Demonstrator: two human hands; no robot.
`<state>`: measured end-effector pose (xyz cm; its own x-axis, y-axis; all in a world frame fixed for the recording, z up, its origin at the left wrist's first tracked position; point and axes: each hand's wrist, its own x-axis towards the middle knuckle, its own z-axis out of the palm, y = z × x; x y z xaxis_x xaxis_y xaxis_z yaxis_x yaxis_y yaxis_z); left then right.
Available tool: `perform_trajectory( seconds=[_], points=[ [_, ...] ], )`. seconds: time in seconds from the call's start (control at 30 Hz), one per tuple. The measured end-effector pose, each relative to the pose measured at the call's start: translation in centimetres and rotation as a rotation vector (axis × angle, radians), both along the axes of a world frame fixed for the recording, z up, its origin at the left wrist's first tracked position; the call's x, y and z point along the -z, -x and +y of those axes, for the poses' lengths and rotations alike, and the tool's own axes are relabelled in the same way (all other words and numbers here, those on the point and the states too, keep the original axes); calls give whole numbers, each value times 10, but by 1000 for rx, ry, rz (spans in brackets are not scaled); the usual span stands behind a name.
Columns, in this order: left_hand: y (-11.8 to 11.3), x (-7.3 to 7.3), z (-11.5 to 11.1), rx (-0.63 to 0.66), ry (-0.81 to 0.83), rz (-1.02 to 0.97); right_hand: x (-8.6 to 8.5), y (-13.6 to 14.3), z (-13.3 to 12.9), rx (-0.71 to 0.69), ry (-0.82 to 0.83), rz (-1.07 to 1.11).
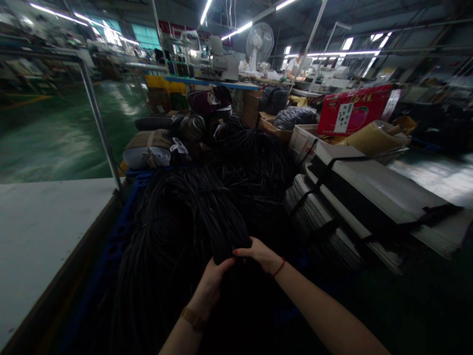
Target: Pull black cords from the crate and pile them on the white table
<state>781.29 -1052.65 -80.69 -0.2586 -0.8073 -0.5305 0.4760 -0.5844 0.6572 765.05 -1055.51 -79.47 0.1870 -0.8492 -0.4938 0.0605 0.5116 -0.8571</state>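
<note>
Black bundle point(218, 207) – L hand point(210, 283) + R hand point(261, 254), grip closed on it; blue pallet edge point(125, 214) well apart, L.

Sewing machines point(225, 65); strip lights point(237, 30) — this is a textile workshop.

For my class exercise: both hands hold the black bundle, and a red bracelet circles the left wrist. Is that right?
Wrong side: the head view shows the red bracelet on the right wrist. The left hand and right hand do hold the black bundle.
</note>
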Motion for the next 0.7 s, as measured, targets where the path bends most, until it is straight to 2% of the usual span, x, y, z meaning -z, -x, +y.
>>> perform_trajectory(
  seconds=[0.2, 0.37, 0.5, 0.7],
  points=[
    [0, 2, -1, 26, -67, 4, 6, -4, 0, 48, 0, 63],
    [-1, 6, -2, 33, -97, 22, 4, 2, 0, 47, 2, -47],
    [0, 2, -1, 16, -87, 23, 1, 1, 3, 27, 2, -118],
    [0, -2, -2, -1, -67, 2, 3, -1, 4, 66, 37, -77]
  ],
)
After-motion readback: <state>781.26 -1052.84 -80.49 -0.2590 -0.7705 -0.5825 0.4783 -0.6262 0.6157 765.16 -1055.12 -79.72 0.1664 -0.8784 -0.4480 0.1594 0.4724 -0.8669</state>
